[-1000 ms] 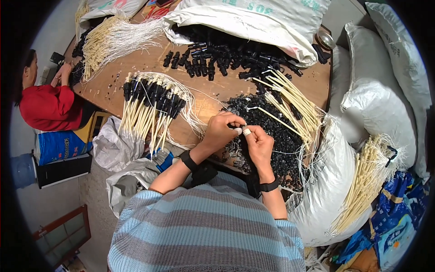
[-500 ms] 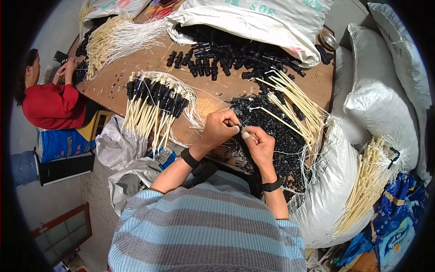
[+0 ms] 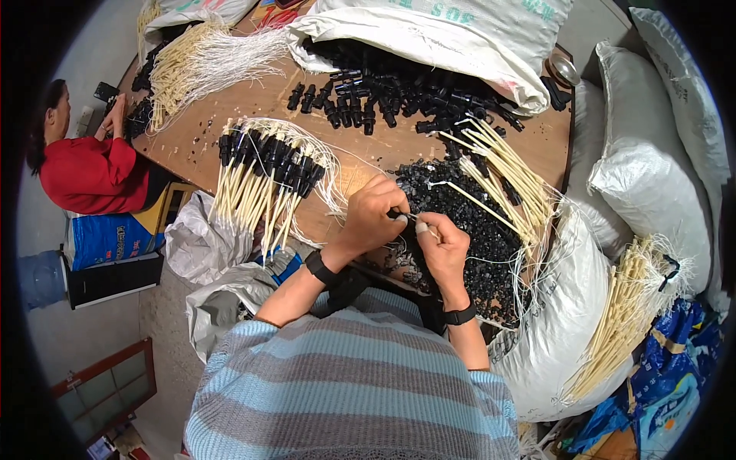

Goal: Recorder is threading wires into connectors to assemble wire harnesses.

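Both hands pinch one small black cap over the tabletop [image 3: 230, 107].
Left hand [image 3: 373, 217] and right hand [image 3: 443, 247] grip the cap [image 3: 395, 215]; it seems light, stiff, best held at its sides.

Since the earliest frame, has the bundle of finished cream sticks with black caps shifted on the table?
No. The bundle lies in the same place relative to the table edge and white sack.
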The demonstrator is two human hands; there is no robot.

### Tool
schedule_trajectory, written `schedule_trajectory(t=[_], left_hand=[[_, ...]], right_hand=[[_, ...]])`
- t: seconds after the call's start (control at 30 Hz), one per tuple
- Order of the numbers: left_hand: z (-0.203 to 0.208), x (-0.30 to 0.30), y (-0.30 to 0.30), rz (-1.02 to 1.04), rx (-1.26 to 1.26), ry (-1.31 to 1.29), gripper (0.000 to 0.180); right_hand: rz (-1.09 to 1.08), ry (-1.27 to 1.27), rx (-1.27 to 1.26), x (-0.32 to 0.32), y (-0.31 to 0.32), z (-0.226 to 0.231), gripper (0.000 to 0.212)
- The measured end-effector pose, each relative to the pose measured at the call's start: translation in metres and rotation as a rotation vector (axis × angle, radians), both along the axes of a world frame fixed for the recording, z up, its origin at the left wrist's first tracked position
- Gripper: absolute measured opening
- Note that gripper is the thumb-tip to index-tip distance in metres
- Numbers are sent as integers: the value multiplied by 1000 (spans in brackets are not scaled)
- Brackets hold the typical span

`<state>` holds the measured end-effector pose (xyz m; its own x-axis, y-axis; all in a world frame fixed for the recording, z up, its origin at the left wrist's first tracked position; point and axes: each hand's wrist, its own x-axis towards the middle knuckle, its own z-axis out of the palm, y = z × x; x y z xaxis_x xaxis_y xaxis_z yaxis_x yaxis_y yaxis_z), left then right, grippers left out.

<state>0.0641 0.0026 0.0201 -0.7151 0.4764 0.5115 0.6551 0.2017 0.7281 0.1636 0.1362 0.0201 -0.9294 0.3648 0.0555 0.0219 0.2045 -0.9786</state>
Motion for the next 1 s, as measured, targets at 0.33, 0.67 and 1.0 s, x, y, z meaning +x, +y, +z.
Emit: schedule_trajectory(t=[0.33,0.67,1.0], left_hand=[[10,1,0,67,25,-50,14],[16,0,0,61,-49,111,18],[9,1,3,97,-53,80,15]], right_hand=[[151,-119,-830,-4,18,10,17],[-77,80,443,-7,-1,13,21],[56,65,228,-2,5,6,9]])
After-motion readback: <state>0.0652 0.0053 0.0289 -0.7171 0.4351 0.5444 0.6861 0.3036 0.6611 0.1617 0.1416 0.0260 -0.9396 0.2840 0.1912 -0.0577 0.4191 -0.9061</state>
